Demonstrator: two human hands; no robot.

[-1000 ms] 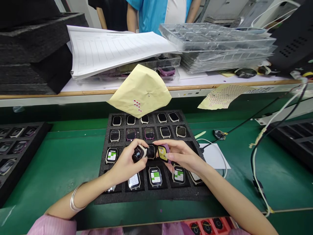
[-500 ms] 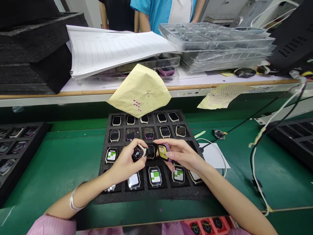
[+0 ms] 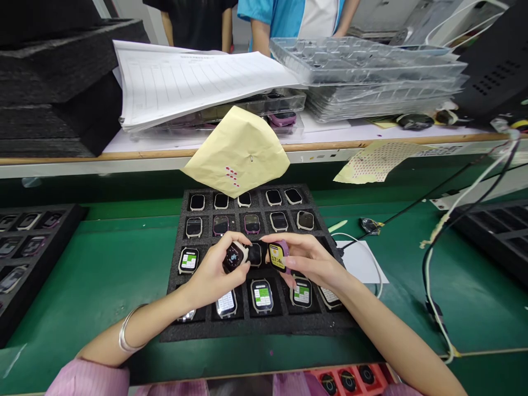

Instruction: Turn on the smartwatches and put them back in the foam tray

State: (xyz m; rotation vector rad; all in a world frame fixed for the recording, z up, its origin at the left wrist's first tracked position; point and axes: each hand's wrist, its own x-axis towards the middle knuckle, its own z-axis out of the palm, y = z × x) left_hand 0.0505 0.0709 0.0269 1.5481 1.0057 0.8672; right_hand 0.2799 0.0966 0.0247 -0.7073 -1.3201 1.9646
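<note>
My left hand point(image 3: 220, 268) grips a smartwatch body with a light case point(image 3: 234, 256), its dark screen lit with small graphics. In my right hand point(image 3: 307, 258) is a purple smartwatch body point(image 3: 278, 257) showing a yellow face that reads about 17:4-something; a finger covers the last digit. Both watches are held tilted above a black foam tray point(image 3: 264, 325) with watch bodies in its slots. Between my hands a dark-screened watch point(image 3: 255, 254) sits in the tray. In the front row, a watch point(image 3: 262, 295) displays a green and white grid. No straps show on them.
Another foam tray point(image 3: 39, 264) of watches lies at the left, and a black tray point(image 3: 490, 236) at the right. Cables point(image 3: 429, 275) hang on the right. Yellow paper point(image 3: 239, 151) hangs from the shelf, which bears printed sheets point(image 3: 193, 82) and clear plastic trays point(image 3: 367, 71). Two people stand behind.
Both hands keep their hold on the two watches and barely move. The people behind the shelf have shifted slightly, one to the left and one to the right.
</note>
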